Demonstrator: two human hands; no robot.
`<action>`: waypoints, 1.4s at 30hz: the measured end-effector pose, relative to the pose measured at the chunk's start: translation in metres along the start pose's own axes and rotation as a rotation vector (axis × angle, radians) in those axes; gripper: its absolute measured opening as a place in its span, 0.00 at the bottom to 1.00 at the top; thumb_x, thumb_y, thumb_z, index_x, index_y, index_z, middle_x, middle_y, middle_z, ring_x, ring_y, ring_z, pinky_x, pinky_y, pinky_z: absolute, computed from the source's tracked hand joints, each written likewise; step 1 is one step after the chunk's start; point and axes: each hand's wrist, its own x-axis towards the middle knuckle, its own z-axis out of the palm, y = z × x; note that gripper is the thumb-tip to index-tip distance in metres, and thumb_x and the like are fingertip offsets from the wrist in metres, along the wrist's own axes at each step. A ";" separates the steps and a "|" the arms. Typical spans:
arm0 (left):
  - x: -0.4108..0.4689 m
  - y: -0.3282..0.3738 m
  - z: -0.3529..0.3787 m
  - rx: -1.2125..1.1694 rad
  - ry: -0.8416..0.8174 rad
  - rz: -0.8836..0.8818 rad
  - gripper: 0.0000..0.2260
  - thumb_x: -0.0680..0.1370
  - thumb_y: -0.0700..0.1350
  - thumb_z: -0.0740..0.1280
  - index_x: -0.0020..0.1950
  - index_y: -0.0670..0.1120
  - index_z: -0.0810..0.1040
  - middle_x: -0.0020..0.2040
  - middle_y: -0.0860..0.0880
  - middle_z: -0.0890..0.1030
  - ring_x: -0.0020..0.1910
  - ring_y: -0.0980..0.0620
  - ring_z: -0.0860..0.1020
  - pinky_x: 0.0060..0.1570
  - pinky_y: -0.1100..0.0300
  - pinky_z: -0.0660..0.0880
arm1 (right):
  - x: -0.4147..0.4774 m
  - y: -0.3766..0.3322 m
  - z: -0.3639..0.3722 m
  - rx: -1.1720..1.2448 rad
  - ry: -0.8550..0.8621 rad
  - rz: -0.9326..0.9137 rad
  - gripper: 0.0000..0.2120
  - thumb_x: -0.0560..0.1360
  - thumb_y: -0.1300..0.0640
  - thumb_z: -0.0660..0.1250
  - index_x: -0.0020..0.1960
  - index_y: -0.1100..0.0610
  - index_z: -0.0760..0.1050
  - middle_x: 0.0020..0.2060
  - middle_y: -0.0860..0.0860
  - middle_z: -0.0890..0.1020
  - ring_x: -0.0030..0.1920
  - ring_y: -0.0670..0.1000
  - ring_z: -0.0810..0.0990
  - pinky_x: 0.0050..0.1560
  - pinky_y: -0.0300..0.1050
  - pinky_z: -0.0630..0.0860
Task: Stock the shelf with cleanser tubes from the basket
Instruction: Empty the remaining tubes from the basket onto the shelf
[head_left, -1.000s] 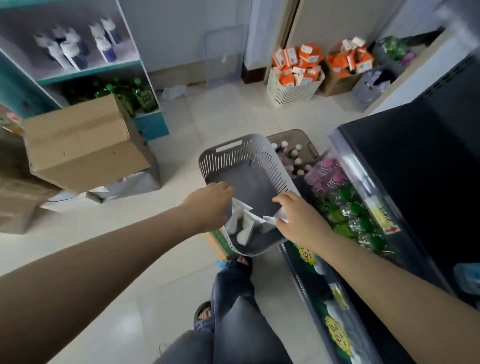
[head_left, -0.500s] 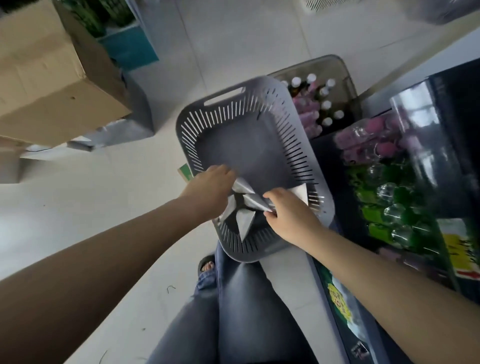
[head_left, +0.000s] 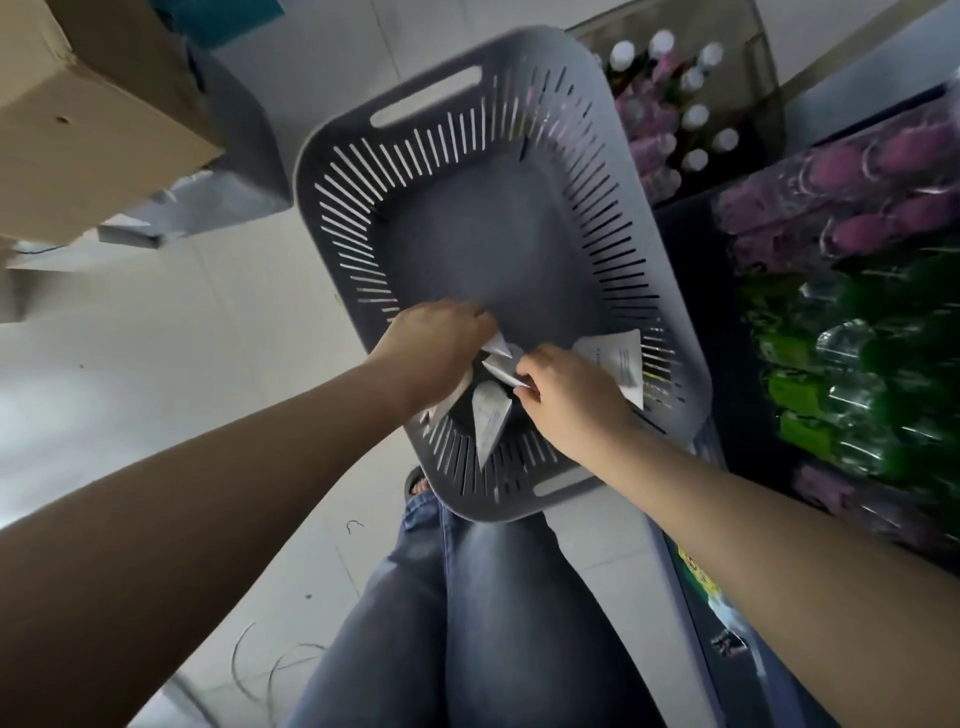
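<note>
Cleanser tubes (head_left: 491, 418) bunched at basket (head_left: 332, 156) near end; left hand (head_left: 436, 348) grip closed round some, right hand (head_left: 566, 395) pinching one, likely gathering a handful to stock.

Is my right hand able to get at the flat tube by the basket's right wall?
Probably yes: the flat tube lies uncovered in the basket right beside the right hand, though that hand pinches another tube.

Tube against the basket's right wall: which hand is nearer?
Right. The right hand sits just beside the tube, covering its lower-left edge; the left hand is farther left, beyond the other tubes.
</note>
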 end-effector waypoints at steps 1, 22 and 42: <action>0.001 -0.001 0.000 0.005 -0.001 -0.005 0.11 0.77 0.37 0.60 0.55 0.49 0.75 0.49 0.50 0.78 0.50 0.46 0.78 0.39 0.57 0.68 | 0.001 0.000 0.001 -0.003 0.009 0.005 0.06 0.70 0.61 0.72 0.44 0.62 0.78 0.38 0.57 0.81 0.35 0.59 0.80 0.34 0.44 0.66; -0.020 -0.007 -0.079 0.085 0.123 -0.054 0.11 0.77 0.40 0.62 0.58 0.50 0.75 0.47 0.49 0.82 0.46 0.42 0.80 0.45 0.50 0.78 | -0.020 -0.019 -0.051 0.136 0.246 0.001 0.05 0.73 0.61 0.68 0.38 0.61 0.76 0.36 0.55 0.80 0.33 0.60 0.79 0.31 0.53 0.77; -0.132 0.055 -0.223 0.363 0.395 0.311 0.09 0.78 0.41 0.60 0.56 0.51 0.74 0.48 0.50 0.81 0.45 0.45 0.80 0.39 0.55 0.73 | -0.157 -0.138 -0.141 0.207 0.615 0.316 0.07 0.77 0.55 0.64 0.41 0.55 0.72 0.41 0.50 0.80 0.43 0.52 0.79 0.43 0.51 0.77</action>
